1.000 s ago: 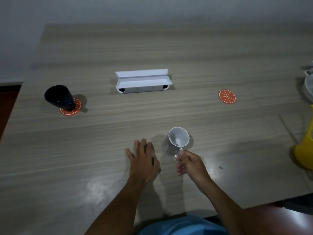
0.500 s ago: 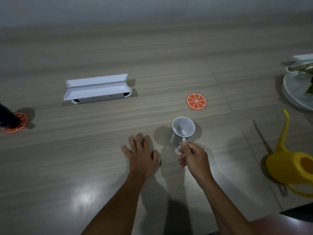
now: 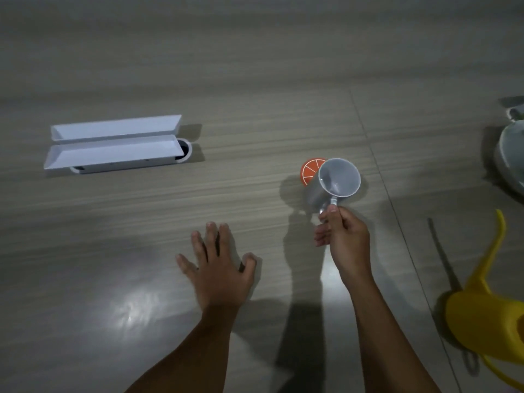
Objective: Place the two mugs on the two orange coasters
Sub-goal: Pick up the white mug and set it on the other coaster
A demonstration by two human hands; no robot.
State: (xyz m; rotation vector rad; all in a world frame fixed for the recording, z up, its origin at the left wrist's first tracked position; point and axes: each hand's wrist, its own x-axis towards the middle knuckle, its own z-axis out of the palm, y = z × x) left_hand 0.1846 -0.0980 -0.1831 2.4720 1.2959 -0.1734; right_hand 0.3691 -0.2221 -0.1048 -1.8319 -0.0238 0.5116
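Observation:
My right hand grips the handle of a white mug, held above the table with its mouth tilted toward me. The mug covers most of an orange coaster with a citrus-slice pattern; only the coaster's left part shows behind it. My left hand rests flat on the wooden table, fingers spread, holding nothing. The dark mug and the other coaster are out of view to the left.
An open white box lies at the left. A yellow watering can stands at the right edge, with a white plate holding a plant behind it.
My right hand has lifted the white mug and carried it forward and right, over the orange coaster. The view has swung right, so the dark mug left the frame. My left hand stays flat.

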